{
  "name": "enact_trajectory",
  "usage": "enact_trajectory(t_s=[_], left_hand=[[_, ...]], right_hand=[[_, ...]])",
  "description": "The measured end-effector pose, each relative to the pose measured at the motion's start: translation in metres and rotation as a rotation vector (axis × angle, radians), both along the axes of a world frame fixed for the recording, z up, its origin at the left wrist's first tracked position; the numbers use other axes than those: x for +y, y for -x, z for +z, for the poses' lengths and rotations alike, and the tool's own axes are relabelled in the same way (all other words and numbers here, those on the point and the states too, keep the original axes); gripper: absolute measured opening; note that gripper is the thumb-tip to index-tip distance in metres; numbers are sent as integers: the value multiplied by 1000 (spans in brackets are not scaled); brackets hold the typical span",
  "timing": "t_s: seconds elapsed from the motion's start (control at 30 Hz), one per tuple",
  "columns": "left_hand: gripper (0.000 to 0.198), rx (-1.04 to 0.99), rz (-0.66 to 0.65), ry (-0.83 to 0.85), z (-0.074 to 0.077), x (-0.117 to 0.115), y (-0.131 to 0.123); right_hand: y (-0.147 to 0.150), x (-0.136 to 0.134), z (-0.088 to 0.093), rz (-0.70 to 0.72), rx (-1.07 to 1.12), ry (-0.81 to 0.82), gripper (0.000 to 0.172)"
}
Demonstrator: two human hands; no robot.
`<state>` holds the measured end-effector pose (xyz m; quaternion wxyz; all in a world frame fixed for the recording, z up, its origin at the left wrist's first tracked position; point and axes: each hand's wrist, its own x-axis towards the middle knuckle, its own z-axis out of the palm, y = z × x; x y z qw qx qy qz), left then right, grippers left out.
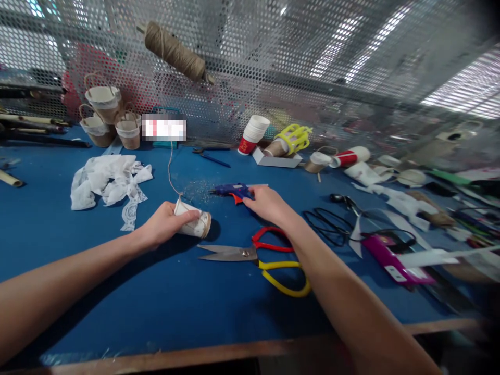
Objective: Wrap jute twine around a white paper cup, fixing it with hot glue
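Note:
My left hand (166, 223) is closed around a small white paper cup (190, 221) lying on its side, with a band of twine at its right end. A strand of twine (170, 169) runs up from the cup toward the back of the table. On a blue glue gun (233, 190) with a red trigger, the fingers of my right hand (266, 202) are closed at its rear. Its nozzle points left, over specks on the tabletop. Large scissors (246, 253) with one red and one yellow handle lie spread just below, partly under my right forearm.
White lace (107, 179) lies left on the blue table (164, 291). Twine-wrapped cups (104, 104) are stacked behind it. Stacked paper cups (253, 134) and a white box (277, 158) stand at the back. A black cord (328, 226) and purple box (394, 260) lie right.

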<state>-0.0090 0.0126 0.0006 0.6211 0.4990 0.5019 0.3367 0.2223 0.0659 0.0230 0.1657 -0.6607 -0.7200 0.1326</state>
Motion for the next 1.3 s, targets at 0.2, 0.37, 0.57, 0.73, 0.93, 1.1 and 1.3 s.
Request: enact_trajectory(t_s=[0.2,0.37,0.57,0.73,0.93,1.1,1.3], left_hand=[[23,-54,3,23,-2,1,2],[24,-51,10,26,-3,2,2],[22,-31,31,52,1,0,1],[21,-41,25,77,2,1,0],[21,-29,22,90,6,0,-1],[21,-46,6,97,6,0,-2],[23,-30,-8,71,4,1,-1]], right_hand=[[-5,6,-14,-72,17,63,6],[-4,-20,16,-106,221,67,33],[-1,-63,42,53,717,281,21],[10,-81,37,154,580,330,21],[4,-88,33,277,252,83,20],[3,-93,31,355,112,-89,26],[3,-97,28,410,55,-83,23]])
